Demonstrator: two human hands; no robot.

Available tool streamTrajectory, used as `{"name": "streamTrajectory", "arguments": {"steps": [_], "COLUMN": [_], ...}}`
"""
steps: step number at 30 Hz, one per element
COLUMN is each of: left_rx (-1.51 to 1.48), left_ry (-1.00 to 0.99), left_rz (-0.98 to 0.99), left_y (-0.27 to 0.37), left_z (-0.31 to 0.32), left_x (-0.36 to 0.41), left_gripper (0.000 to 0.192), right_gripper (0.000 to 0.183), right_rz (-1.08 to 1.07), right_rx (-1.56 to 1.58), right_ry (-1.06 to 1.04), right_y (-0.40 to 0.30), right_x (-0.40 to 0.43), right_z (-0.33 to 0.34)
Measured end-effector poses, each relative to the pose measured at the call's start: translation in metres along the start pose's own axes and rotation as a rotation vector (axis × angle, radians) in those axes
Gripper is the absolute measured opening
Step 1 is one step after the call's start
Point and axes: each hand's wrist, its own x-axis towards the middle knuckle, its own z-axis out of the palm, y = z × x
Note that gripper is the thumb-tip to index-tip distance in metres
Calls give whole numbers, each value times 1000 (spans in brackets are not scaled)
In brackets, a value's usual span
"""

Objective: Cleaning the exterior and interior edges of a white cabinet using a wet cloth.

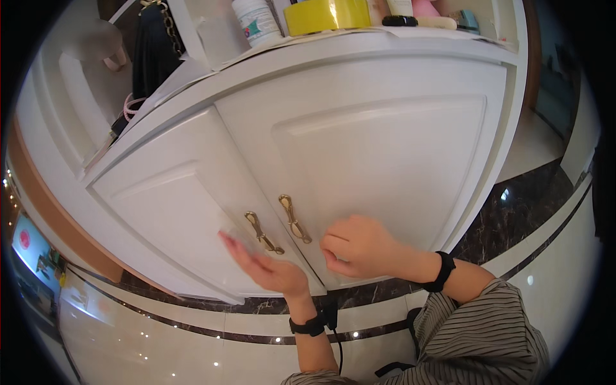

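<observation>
In front of me is a white cabinet with a left door [163, 202] and a right door [385, 159], both closed. Each door has an ornate brass-coloured handle: the left handle [262, 233] and the right handle [293, 219] are side by side near the middle seam. My left hand [269, 267], slightly blurred, is by the left handle with its fingers extended and nothing in it. Before the right door, my right hand [358, 245] has its fingers curled in, with no object visible in it. Whether either hand touches a door cannot be told.
On the cabinet's paper-covered top stand a white bottle [257, 21], a roll of yellow tape [327, 17] and a tube [400, 10]. A black bag with a chain [154, 53] is at upper left. Below runs a dark marble base strip [269, 305] above the glossy tiled floor [192, 351].
</observation>
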Motion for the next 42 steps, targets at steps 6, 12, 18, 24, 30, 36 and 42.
{"name": "streamTrajectory", "arguments": {"steps": [6, 12, 18, 24, 30, 36, 42], "left_rx": [142, 191, 168, -67, -177, 111, 130], "left_ry": [-496, -498, -602, -582, -737, -428, -467], "left_rz": [253, 250, 297, 235, 355, 246, 32], "left_y": [19, 28, 26, 33, 28, 36, 27], "left_z": [32, 35, 29, 23, 13, 12, 3], "left_x": [-26, -30, -37, -39, -1, 20, 9], "left_gripper": [38, 39, 42, 42, 36, 27, 20], "right_gripper": [10, 10, 20, 32, 36, 41, 44], "right_rz": [183, 398, 328, 28, -18, 129, 88], "right_rx": [152, 306, 207, -3, 69, -4, -659], "right_ry": [75, 90, 256, 363, 284, 426, 857], "right_y": [16, 17, 17, 23, 29, 28, 41], "right_x": [-5, -9, -6, 2, -6, -13, -15], "right_z": [-2, -17, -22, -30, -43, -76, -133]}}
